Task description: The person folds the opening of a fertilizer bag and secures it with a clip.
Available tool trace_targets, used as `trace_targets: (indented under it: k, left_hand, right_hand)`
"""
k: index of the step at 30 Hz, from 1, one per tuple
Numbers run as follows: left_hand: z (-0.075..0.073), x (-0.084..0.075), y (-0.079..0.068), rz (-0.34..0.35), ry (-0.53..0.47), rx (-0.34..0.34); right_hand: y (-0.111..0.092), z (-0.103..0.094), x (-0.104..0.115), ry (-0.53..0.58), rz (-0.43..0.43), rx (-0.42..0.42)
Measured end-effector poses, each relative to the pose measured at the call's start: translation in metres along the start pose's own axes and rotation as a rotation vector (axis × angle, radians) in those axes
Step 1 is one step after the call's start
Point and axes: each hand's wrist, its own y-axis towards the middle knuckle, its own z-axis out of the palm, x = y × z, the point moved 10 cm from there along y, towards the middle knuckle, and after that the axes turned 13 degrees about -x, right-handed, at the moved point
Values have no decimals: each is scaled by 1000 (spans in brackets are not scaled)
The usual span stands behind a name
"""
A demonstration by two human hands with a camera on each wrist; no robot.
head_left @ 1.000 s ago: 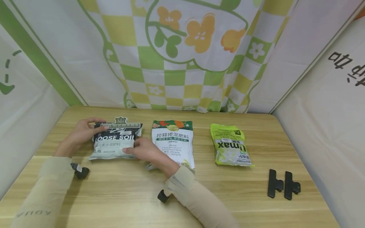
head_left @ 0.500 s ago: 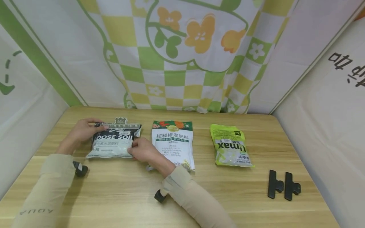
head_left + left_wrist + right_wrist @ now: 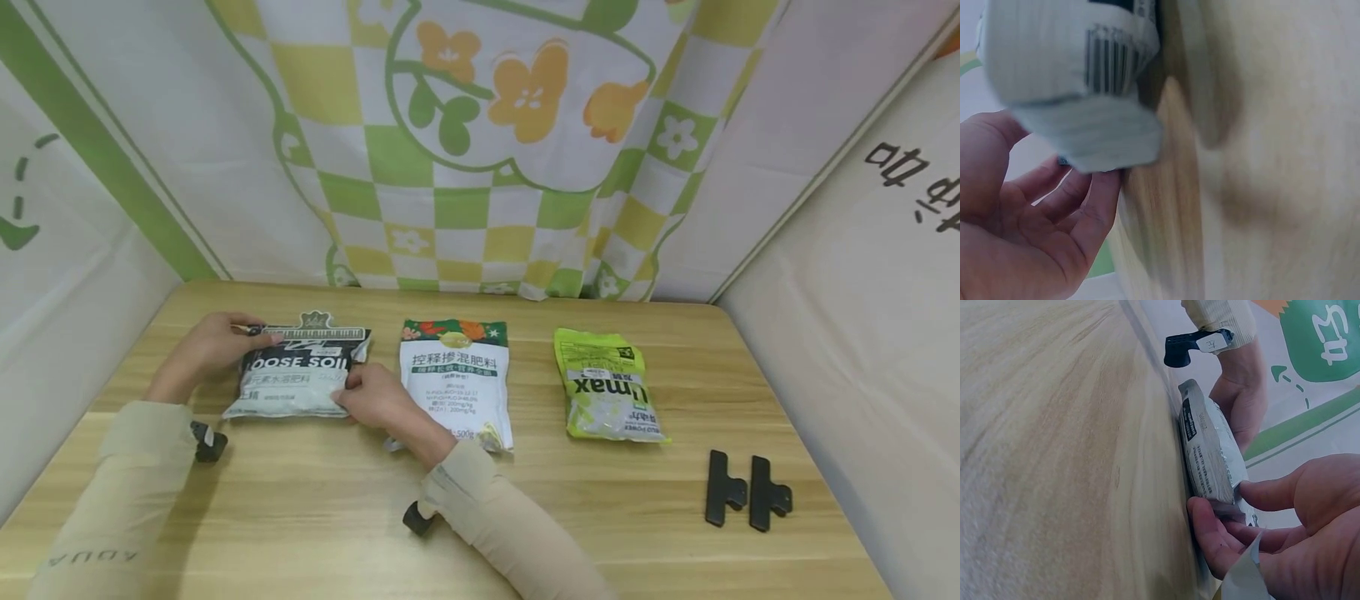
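Observation:
A black-and-white fertilizer bag [image 3: 296, 379] marked LOOSE SOIL lies at the table's left, a piano-keyboard bag clip [image 3: 315, 332] along its top edge. My left hand [image 3: 202, 354] grips the bag's upper left corner, thumb in front and fingers behind. At the bag's lower right side my right hand [image 3: 386, 408] pinches the edge; in the right wrist view the thumb lies over the bag [image 3: 1210, 450] and fingers reach beneath it. The left wrist view shows the bag's end with a barcode [image 3: 1110, 62] above the left fingers.
Right of my hands lies a white-and-green fertilizer bag [image 3: 457, 375], partly behind the right hand. Farther right is a lime-green Umax bag [image 3: 609, 387]. Two black bag clips [image 3: 725, 489] lie near the table's right edge. A checkered curtain [image 3: 480, 225] hangs behind the table [image 3: 315, 517].
The black-and-white bag has shifted slightly left in both hands. My right thumb has moved from the bag's front toward its right edge. The other bags and clips stay put.

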Motion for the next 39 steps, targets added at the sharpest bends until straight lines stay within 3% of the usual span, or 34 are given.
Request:
trace_targets:
  k: [14,21,25,31,36,39]
  left_hand:
    - [-1,6,-3,-75,47,2]
    - [-9,-6,-7,-65,52,-18]
    - [-18,-25,-9,-22,32,-86]
    - [-26,-73,-15,116,-33,-227]
    - [-21,-110,-28,201,-171,-262]
    - [-14,-124,-33,219,-266,-247]
  right_hand:
    - [-3,2,1,-1,11,29]
    - [-6,-6,1,19,9,70]
    - [-8,-18,1,50,-1,94]
    - [-16,-41,-1,108,-34,162]
    - [-26,-66,-7,127,-36,209]
    - [-32,-84,-10,107,-69,211]
